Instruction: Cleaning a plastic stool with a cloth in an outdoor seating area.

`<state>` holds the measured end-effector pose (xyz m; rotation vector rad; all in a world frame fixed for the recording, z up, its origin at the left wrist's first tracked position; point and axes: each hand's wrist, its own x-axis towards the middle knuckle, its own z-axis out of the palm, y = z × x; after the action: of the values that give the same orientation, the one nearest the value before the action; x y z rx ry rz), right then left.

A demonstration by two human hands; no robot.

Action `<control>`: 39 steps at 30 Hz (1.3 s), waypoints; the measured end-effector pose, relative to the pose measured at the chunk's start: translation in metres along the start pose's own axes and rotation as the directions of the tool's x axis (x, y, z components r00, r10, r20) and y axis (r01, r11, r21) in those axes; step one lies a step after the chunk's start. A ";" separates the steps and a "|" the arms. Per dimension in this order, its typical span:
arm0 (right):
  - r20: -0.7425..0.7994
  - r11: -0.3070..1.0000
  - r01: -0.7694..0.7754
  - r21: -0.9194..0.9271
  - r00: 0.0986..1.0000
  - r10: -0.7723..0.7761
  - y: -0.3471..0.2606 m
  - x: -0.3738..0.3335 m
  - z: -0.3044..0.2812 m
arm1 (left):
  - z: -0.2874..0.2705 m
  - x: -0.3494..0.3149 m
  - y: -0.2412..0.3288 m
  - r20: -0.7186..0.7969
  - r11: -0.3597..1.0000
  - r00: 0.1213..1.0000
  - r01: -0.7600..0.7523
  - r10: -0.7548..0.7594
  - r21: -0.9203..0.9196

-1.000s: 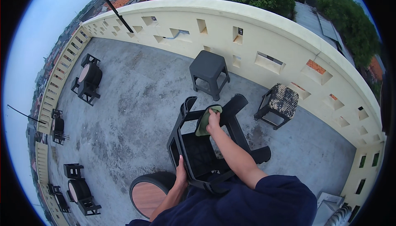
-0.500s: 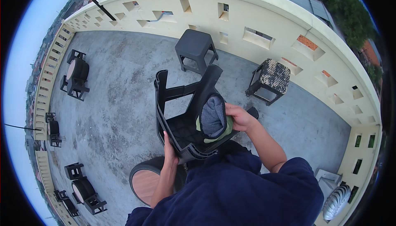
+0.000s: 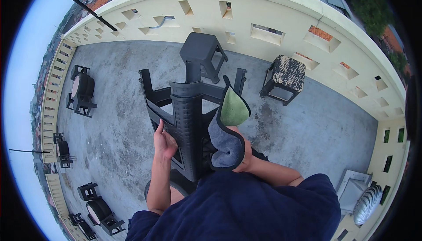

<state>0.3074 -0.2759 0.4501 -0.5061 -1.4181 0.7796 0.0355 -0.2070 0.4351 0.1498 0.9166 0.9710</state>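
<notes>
A black plastic stool is held in front of my body, turned on its side with its legs pointing away from me and a textured outer face upward. My left hand grips its left side, thumb up on the edge and the other fingers partly hidden. At the stool's right side, my right hand is closed on a grey and green cloth with black edging. The cloth is bunched, its green corner standing up, and it hides part of the stool and most of my right fingers.
Beyond the held stool stand a plain black stool and a patterned black-and-beige stool, near a cream perforated wall. A round wood-topped table is partly hidden below my left forearm. More tables and stools stand at left.
The stool has been turned, so its outer face shows instead of its underside. My right hand has brought the cloth out from the stool's inside to its right side.
</notes>
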 end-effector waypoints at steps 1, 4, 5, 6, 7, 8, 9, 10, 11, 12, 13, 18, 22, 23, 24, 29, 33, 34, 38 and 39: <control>0.080 0.933 0.124 -0.337 0.991 -0.103 0.016 0.010 0.010 | 0.015 0.000 0.003 0.072 1.000 0.997 0.009 -0.008 -0.017; 0.198 0.756 0.096 -0.648 0.979 0.046 0.086 0.007 0.037 | 0.033 -0.003 0.001 0.049 0.996 0.995 -0.082 0.084 -0.032; 0.194 0.756 0.101 -0.647 0.980 0.035 0.101 0.006 0.034 | 0.033 -0.004 0.002 0.072 0.996 0.996 -0.046 0.052 -0.075; 0.130 0.784 0.107 -0.612 0.991 -0.034 0.115 0.006 0.026 | 0.037 -0.006 0.003 0.075 0.996 0.996 -0.047 0.052 -0.069; 0.065 0.812 0.116 -0.572 0.993 -0.096 0.128 0.006 0.017 | 0.042 -0.011 0.003 0.085 0.995 0.994 -0.057 0.064 -0.079; -0.009 0.827 0.025 -0.562 0.999 -0.037 0.139 0.010 0.006 | 0.046 -0.018 0.006 0.089 0.993 0.993 -0.072 0.080 -0.090; -0.126 0.831 -0.094 -0.548 0.992 0.029 0.150 0.014 -0.005 | 0.048 -0.024 0.009 0.079 0.993 0.993 -0.075 0.082 -0.093; -0.231 0.808 -0.216 -0.549 0.968 0.102 0.161 0.017 -0.017 | 0.053 -0.028 0.011 0.103 0.990 0.989 -0.094 0.104 -0.101; -0.363 0.834 -0.333 -0.440 0.915 0.174 0.178 0.016 -0.028 | 0.060 -0.030 0.009 0.135 0.989 0.984 -0.103 0.116 -0.105; -0.401 0.830 -0.386 -0.402 0.889 0.220 0.188 0.021 -0.031 | 0.064 -0.028 0.010 0.129 0.988 0.984 -0.106 0.121 -0.112; -0.395 0.843 -0.362 -0.398 0.897 0.199 0.192 0.017 -0.027 | 0.068 -0.027 0.009 0.128 0.980 0.976 -0.164 0.178 -0.116; -0.174 0.955 -0.084 -0.286 0.984 0.035 0.101 0.053 0.049 | 0.088 -0.024 0.013 0.054 0.934 0.945 -0.309 0.323 -0.179; 0.090 0.931 0.074 -0.357 0.995 -0.044 0.065 0.050 0.047 | 0.087 -0.026 0.024 0.024 0.890 0.909 -0.402 0.416 -0.214; 0.186 0.924 0.118 -0.364 0.981 -0.052 0.064 0.043 0.044 | 0.085 -0.023 0.029 0.050 0.895 0.916 -0.377 0.399 -0.238; 0.186 0.923 0.119 -0.367 0.981 -0.052 0.063 0.033 0.040 | 0.088 -0.024 0.029 0.052 0.895 0.916 -0.375 0.398 -0.240; 0.394 0.943 0.067 -0.327 0.916 0.071 0.044 -0.015 0.016 | 0.102 -0.032 0.047 -0.055 0.813 0.899 -0.417 0.434 -0.406; 0.533 0.967 -0.103 -0.232 0.819 0.215 0.011 -0.031 0.001 | 0.109 -0.038 0.068 -0.056 0.777 0.882 -0.440 0.467 -0.450; 0.526 0.951 -0.261 -0.165 0.792 0.309 0.003 -0.029 -0.002 | 0.115 -0.040 0.071 -0.063 0.776 0.883 -0.441 0.465 -0.452; 0.281 0.338 -0.617 0.710 0.689 0.668 -0.020 -0.026 -0.027 | 0.128 -0.044 0.077 -0.162 0.746 0.869 -0.486 0.468 -0.455; 0.191 0.350 -0.474 0.808 0.773 0.604 -0.028 -0.021 -0.040 | 0.126 -0.044 0.079 -0.162 0.739 0.866 -0.491 0.474 -0.462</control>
<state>0.3523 -0.3047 0.4514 -0.2479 -0.5449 1.8171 0.0654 -0.1599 0.5794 -0.0702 0.6371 1.6766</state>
